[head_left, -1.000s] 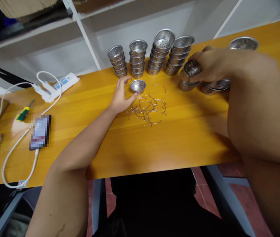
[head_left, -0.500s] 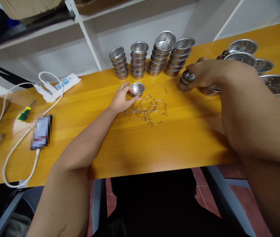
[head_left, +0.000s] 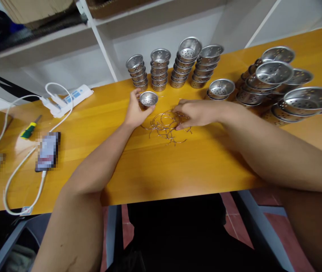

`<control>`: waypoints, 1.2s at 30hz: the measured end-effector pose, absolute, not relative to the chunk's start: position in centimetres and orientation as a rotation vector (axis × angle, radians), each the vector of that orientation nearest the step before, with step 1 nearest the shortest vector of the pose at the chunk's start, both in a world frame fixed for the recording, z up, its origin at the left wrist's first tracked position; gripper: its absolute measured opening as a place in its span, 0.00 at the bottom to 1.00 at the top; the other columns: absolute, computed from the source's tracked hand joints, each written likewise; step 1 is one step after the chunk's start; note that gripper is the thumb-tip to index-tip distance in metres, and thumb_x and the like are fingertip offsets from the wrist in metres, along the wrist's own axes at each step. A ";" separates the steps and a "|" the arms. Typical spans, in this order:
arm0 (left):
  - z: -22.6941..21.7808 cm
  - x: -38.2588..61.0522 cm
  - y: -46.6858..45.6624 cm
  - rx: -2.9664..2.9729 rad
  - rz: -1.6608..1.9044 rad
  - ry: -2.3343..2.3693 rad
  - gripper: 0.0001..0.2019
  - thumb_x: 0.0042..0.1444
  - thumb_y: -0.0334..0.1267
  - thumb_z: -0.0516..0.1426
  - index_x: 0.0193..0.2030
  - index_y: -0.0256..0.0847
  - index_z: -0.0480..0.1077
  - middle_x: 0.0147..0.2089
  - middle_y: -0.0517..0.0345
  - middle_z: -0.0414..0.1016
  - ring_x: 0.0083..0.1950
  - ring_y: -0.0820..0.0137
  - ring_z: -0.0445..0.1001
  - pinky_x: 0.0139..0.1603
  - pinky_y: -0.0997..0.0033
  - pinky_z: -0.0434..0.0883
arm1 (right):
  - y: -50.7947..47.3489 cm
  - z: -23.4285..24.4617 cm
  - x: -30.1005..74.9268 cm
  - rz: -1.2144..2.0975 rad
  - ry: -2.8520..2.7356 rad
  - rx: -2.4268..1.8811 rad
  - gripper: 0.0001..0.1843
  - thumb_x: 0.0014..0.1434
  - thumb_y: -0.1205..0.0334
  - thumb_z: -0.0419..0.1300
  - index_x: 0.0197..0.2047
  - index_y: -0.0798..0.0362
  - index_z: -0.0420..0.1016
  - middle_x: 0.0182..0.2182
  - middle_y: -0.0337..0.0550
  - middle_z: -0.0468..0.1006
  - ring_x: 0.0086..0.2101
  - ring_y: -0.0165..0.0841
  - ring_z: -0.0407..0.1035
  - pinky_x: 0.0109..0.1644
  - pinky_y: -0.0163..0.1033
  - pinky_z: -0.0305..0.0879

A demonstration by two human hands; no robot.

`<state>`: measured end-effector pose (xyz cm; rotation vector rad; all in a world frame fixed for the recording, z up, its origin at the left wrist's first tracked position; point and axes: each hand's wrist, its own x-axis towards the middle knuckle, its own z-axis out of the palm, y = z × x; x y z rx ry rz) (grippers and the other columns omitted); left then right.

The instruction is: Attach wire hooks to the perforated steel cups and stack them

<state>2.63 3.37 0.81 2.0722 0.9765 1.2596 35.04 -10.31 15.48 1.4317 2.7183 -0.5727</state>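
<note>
Left hand [head_left: 135,113], right hand [head_left: 196,113], both bare up the arms; black clothing [head_left: 175,234] at the lap

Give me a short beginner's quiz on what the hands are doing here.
1. True or false: the left hand grips a small perforated cup.
2. The right hand touches: A the pile of wire rings; B a screwdriver; C a phone.
3. Fill in: the white power strip lies on the table to the person's ____ side.
Key: 1 true; 2 A; 3 left.
</note>
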 end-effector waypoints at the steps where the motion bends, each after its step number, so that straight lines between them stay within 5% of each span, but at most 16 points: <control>1: 0.6 2.7 3.6 2.075 1.256 0.970 0.54 0.64 0.46 0.87 0.85 0.53 0.59 0.85 0.37 0.74 0.89 0.40 0.78 0.94 0.35 0.76 | -10.2 15.0 34.5 -0.548 2.702 1.418 0.21 0.74 0.44 0.80 0.58 0.52 0.90 0.58 0.62 0.90 0.52 0.55 0.85 0.62 0.57 0.81; 5: 0.2 2.6 3.7 2.086 1.238 0.937 0.53 0.65 0.51 0.87 0.85 0.52 0.61 0.87 0.35 0.72 0.89 0.38 0.79 0.96 0.32 0.74 | -10.2 14.0 33.2 -0.504 2.684 1.423 0.07 0.79 0.59 0.71 0.56 0.49 0.89 0.55 0.56 0.92 0.52 0.52 0.85 0.60 0.53 0.76; 13: -0.3 2.2 4.2 2.121 1.214 0.900 0.54 0.67 0.54 0.86 0.89 0.53 0.61 0.91 0.36 0.69 0.93 0.37 0.75 0.97 0.34 0.74 | -10.4 13.8 33.1 -0.451 2.777 1.405 0.10 0.79 0.67 0.66 0.50 0.47 0.91 0.50 0.52 0.95 0.49 0.49 0.86 0.56 0.52 0.75; 19: -0.7 2.7 4.2 2.069 1.235 0.815 0.60 0.63 0.60 0.87 0.92 0.57 0.61 0.91 0.38 0.68 0.92 0.38 0.75 0.93 0.35 0.80 | -9.9 14.5 34.4 -0.486 2.921 1.384 0.12 0.80 0.64 0.66 0.53 0.45 0.94 0.50 0.50 0.96 0.47 0.47 0.87 0.55 0.51 0.76; 23: -0.1 3.1 3.6 2.017 1.238 0.746 0.54 0.58 0.66 0.88 0.83 0.55 0.73 0.83 0.41 0.75 0.84 0.43 0.82 0.89 0.37 0.84 | -9.7 14.7 35.1 -0.483 2.985 1.369 0.13 0.80 0.61 0.66 0.53 0.46 0.96 0.50 0.51 0.96 0.45 0.46 0.86 0.53 0.49 0.76; 27: 0.4 3.5 3.2 1.942 1.223 0.656 0.54 0.55 0.72 0.87 0.79 0.53 0.73 0.80 0.42 0.78 0.80 0.47 0.86 0.84 0.38 0.88 | -9.5 15.3 36.0 -0.525 3.018 1.341 0.12 0.79 0.59 0.69 0.53 0.49 0.96 0.50 0.51 0.95 0.45 0.45 0.86 0.55 0.48 0.76; 32: 0.9 3.5 3.1 1.910 1.182 0.591 0.55 0.54 0.76 0.86 0.77 0.52 0.72 0.77 0.43 0.83 0.77 0.49 0.88 0.83 0.41 0.87 | -9.3 16.9 37.4 -0.794 3.034 1.296 0.13 0.75 0.60 0.70 0.57 0.48 0.96 0.42 0.43 0.94 0.37 0.40 0.82 0.47 0.46 0.74; 36: 0.9 3.4 3.1 1.874 1.155 0.574 0.56 0.53 0.78 0.85 0.77 0.53 0.71 0.78 0.44 0.84 0.78 0.50 0.88 0.84 0.42 0.87 | -9.6 17.4 37.6 -1.220 3.052 1.397 0.15 0.75 0.51 0.79 0.59 0.47 0.95 0.41 0.42 0.92 0.35 0.39 0.81 0.43 0.46 0.76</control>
